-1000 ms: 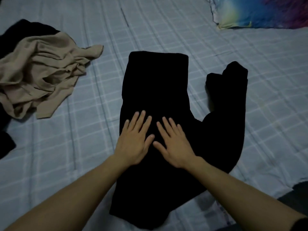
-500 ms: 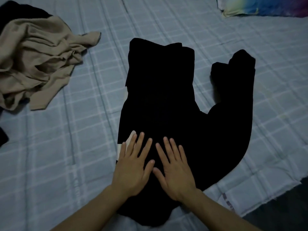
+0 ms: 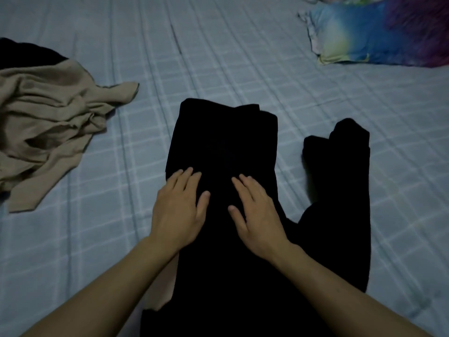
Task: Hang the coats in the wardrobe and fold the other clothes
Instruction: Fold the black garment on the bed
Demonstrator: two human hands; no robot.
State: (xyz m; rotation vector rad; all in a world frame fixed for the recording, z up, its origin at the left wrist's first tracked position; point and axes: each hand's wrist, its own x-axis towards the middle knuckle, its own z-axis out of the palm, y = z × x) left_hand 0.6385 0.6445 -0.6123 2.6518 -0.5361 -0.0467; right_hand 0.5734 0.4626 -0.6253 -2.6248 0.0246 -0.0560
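Observation:
A black garment (image 3: 226,142) lies partly folded on the checked bed sheet (image 3: 102,239), its body doubled into a long strip with one sleeve or leg (image 3: 340,181) bent off to the right. My left hand (image 3: 178,210) rests flat on the strip near its left edge, fingers straight. My right hand (image 3: 257,212) presses flat beside it on the middle of the strip, a short gap between the two thumbs. A pale inner patch (image 3: 165,288) of fabric shows at the garment's left edge under my left forearm.
A crumpled beige garment (image 3: 48,132) lies at the left on top of another dark piece (image 3: 26,53). A blue, green and purple pillow (image 3: 379,35) sits at the far right of the bed.
Both hands have slid along the black garment, away from me toward its far end, staying flat, and have parted slightly. The far edge of the garment has shifted into an uneven double layer.

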